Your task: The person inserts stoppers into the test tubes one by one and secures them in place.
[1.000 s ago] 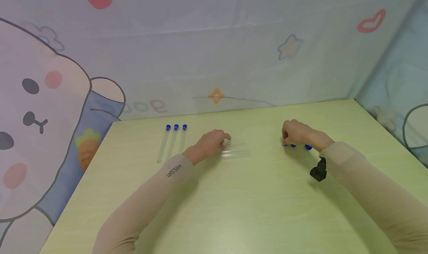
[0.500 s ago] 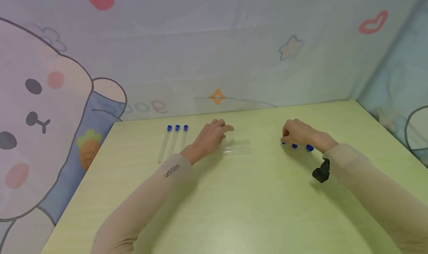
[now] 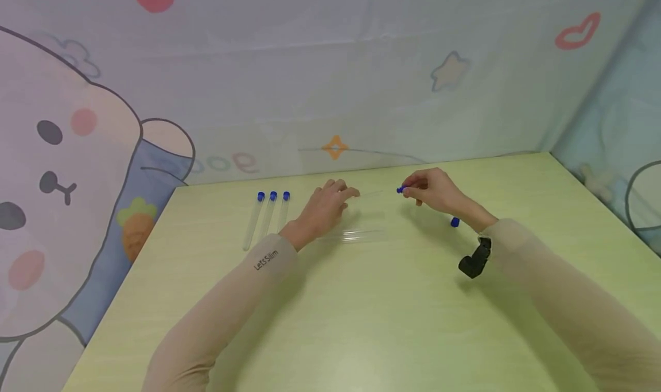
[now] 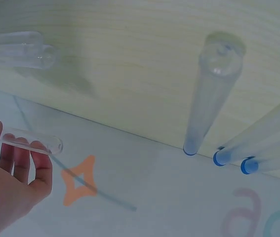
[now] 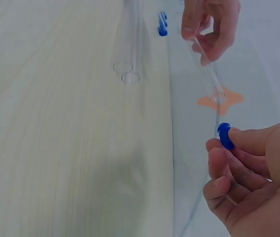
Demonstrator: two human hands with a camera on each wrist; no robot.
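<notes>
A clear test tube is in my left hand, gripped between thumb and fingers above the table, its open end pointing right in the head view. Thumb and fingertips of my right hand pinch a small blue stopper, held apart from the tube's mouth. Below the left hand, loose clear test tubes lie side by side. On the table near the right wrist sits another blue stopper; the right forearm covers the spot beside it.
Three test tubes with blue stoppers lie in a row left of the left hand. A patterned cloth hangs behind the table's far edge. A black wrist camera hangs below the right sleeve.
My right hand has lifted a blue stopper off the table and moved left toward the left hand. The left hand has moved up and away from the loose tubes with one tube.
</notes>
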